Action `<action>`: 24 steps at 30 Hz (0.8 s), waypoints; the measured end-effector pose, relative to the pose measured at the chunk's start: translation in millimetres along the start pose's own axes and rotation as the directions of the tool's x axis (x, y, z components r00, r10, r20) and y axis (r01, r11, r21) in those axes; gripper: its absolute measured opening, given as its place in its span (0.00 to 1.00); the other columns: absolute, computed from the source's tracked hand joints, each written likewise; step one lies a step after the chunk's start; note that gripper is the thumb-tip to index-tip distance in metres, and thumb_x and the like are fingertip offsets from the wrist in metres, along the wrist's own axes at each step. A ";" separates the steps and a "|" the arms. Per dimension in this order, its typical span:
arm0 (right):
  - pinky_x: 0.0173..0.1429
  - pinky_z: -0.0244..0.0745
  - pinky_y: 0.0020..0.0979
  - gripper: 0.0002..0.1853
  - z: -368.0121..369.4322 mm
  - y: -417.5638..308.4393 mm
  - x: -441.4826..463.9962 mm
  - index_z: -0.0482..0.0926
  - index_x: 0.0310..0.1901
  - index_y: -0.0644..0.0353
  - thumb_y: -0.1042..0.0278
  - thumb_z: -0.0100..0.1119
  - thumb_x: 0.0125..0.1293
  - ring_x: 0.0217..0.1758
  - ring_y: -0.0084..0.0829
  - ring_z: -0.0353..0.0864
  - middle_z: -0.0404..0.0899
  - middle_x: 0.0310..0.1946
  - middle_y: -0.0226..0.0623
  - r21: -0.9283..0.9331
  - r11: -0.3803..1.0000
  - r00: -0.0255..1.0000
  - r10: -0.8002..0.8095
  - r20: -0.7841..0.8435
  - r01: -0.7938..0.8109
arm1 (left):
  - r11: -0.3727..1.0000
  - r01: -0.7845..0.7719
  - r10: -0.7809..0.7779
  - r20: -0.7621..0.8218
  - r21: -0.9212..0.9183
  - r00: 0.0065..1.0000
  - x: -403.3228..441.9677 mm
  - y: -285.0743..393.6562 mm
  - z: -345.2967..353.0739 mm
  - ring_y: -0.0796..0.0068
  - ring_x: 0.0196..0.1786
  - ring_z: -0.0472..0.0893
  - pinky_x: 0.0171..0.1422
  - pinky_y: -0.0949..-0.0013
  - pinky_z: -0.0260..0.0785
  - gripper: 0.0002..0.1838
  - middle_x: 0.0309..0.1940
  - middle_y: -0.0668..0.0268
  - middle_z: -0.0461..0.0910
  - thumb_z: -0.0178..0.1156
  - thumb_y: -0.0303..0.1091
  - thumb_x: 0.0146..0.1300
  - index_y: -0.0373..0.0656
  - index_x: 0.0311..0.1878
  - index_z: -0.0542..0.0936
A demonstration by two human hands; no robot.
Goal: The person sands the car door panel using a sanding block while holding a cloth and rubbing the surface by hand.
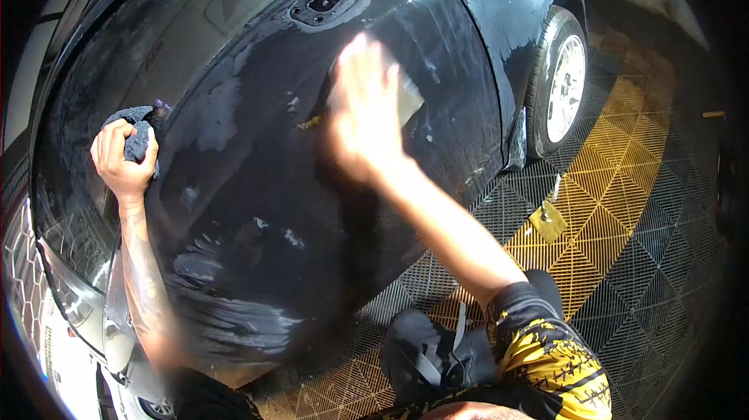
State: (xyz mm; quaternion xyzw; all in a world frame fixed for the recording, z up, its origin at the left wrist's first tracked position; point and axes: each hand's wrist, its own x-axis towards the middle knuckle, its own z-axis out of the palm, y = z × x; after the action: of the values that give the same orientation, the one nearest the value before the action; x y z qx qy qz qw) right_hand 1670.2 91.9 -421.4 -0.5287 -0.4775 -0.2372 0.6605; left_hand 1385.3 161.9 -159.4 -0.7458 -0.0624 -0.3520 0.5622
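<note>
My left hand [123,156] is closed around a bunched dark blue-grey cloth [141,119], at the lower edge of the car window. My right hand [365,108] lies over the black car door [265,158], fingers stretched and smeared by motion. Under its palm it presses a thin greyish sanding sheet [410,100], whose corner shows to the right of the fingers; the rest is hidden. Pale dull patches and wet-looking streaks mark the door. Above my right hand, the handle recess [326,1] has no handle fitted.
To the right stands the car's wheel [567,86] with a white rim. Black and yellow grid tiles [624,178] cover the floor, with a small yellowish square [548,222] lying on them. My shoe [425,354] is close below the door. A white vehicle [70,357] shows at lower left.
</note>
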 end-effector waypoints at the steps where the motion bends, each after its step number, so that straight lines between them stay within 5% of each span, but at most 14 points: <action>1: 0.83 0.33 0.61 0.40 -1.9 14.4 27.2 0.51 0.77 0.73 0.68 0.47 0.65 0.85 0.59 0.37 0.42 0.81 0.60 -0.021 0.998 0.995 0.060 -0.074 -0.062 | 1.000 -0.003 0.003 0.018 -0.001 1.000 -1.2 -0.9 -1.1 0.61 0.47 0.82 0.60 0.60 0.68 0.14 0.39 0.66 0.82 0.74 0.34 0.51 0.45 0.36 0.78; 4: 0.83 0.33 0.61 0.40 3.8 2.3 27.5 0.52 0.77 0.75 0.67 0.48 0.65 0.85 0.59 0.37 0.43 0.81 0.60 -0.008 0.997 0.989 0.079 -0.124 -0.081 | 1.000 -0.005 0.005 0.010 0.012 1.000 -1.3 -1.2 -0.2 0.61 0.46 0.81 0.59 0.60 0.68 0.14 0.39 0.66 0.81 0.74 0.33 0.51 0.45 0.36 0.77; 7: 0.83 0.31 0.63 0.43 3.2 -49.4 -40.2 0.55 0.77 0.71 0.61 0.49 0.59 0.86 0.57 0.41 0.45 0.81 0.58 0.220 0.974 0.985 -0.094 0.143 0.061 | 1.000 -0.002 0.002 0.006 -0.002 1.000 -0.8 -0.7 -0.7 0.61 0.46 0.81 0.59 0.60 0.68 0.14 0.39 0.66 0.81 0.74 0.34 0.51 0.45 0.36 0.77; 8: 0.83 0.32 0.62 0.44 3.9 -43.0 -38.6 0.55 0.77 0.69 0.60 0.49 0.58 0.85 0.56 0.43 0.45 0.81 0.58 0.145 0.986 0.978 -0.110 0.179 0.085 | 1.000 0.005 -0.005 0.014 -0.004 1.000 -1.2 -1.3 -0.6 0.61 0.46 0.81 0.60 0.60 0.68 0.14 0.39 0.66 0.81 0.74 0.34 0.51 0.45 0.36 0.77; 13: 0.83 0.34 0.64 0.42 9.2 -9.6 29.0 0.52 0.76 0.75 0.64 0.50 0.63 0.85 0.59 0.38 0.44 0.81 0.60 0.023 1.000 0.995 0.013 -0.097 -0.011 | 1.000 0.008 -0.008 0.010 0.006 1.000 -0.6 -0.3 -2.0 0.61 0.46 0.81 0.60 0.60 0.68 0.14 0.39 0.66 0.81 0.74 0.34 0.51 0.45 0.36 0.77; 15: 0.83 0.34 0.63 0.42 6.9 -39.7 2.8 0.53 0.76 0.75 0.64 0.51 0.61 0.85 0.61 0.37 0.44 0.81 0.62 0.033 0.999 1.000 0.026 0.018 -0.026 | 1.000 0.010 -0.010 0.003 -0.001 1.000 -0.7 -0.1 -1.2 0.61 0.46 0.81 0.60 0.60 0.68 0.14 0.39 0.66 0.81 0.74 0.34 0.51 0.45 0.36 0.77; 17: 0.82 0.34 0.64 0.47 12.6 -55.9 -57.9 0.53 0.77 0.71 0.62 0.54 0.56 0.84 0.64 0.40 0.43 0.81 0.63 0.261 0.959 0.968 -0.162 0.193 0.108 | 1.000 0.021 -0.021 0.012 -0.008 1.000 -0.8 0.0 -1.8 0.62 0.46 0.81 0.61 0.60 0.68 0.14 0.39 0.66 0.81 0.74 0.35 0.51 0.46 0.36 0.77; 19: 0.82 0.33 0.65 0.48 16.0 -43.6 -89.5 0.52 0.78 0.68 0.61 0.53 0.55 0.84 0.65 0.41 0.42 0.81 0.64 0.277 0.954 0.935 -0.198 0.293 0.115 | 1.000 0.018 -0.018 0.006 -0.005 1.000 -1.4 1.1 -1.7 0.62 0.46 0.81 0.61 0.60 0.68 0.14 0.39 0.66 0.81 0.73 0.35 0.51 0.46 0.36 0.77; 22: 0.83 0.28 0.62 0.48 14.2 -1.0 -65.5 0.48 0.79 0.68 0.64 0.50 0.56 0.85 0.64 0.33 0.38 0.82 0.60 0.080 0.997 0.999 -0.008 0.043 0.005 | 1.000 0.015 -0.015 0.014 -0.005 1.000 0.0 -2.0 -0.4 0.62 0.46 0.82 0.60 0.60 0.69 0.14 0.39 0.66 0.81 0.74 0.35 0.52 0.46 0.35 0.77; 23: 0.84 0.26 0.60 0.47 8.3 12.8 -45.8 0.45 0.80 0.69 0.66 0.48 0.57 0.85 0.62 0.31 0.36 0.83 0.59 -0.088 0.980 0.981 0.182 0.061 -0.176 | 1.000 0.020 -0.020 0.023 -0.008 1.000 -0.1 -1.3 -0.6 0.62 0.45 0.82 0.60 0.60 0.69 0.14 0.38 0.66 0.81 0.74 0.35 0.52 0.45 0.35 0.77; 24: 0.84 0.27 0.61 0.46 10.5 37.2 -42.3 0.46 0.79 0.70 0.67 0.47 0.58 0.85 0.61 0.32 0.38 0.83 0.58 -0.068 0.982 0.982 0.169 -0.087 -0.175 | 1.000 0.024 -0.023 0.028 -0.004 0.999 0.1 0.8 -1.0 0.62 0.45 0.82 0.60 0.60 0.69 0.14 0.38 0.66 0.81 0.74 0.35 0.52 0.45 0.35 0.77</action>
State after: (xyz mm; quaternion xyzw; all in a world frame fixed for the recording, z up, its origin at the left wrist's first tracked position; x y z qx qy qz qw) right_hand 1678.4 105.7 -476.5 -0.5825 -0.3937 -0.2180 0.6769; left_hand 1385.2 160.6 -159.9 -0.7510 -0.0782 -0.3483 0.5555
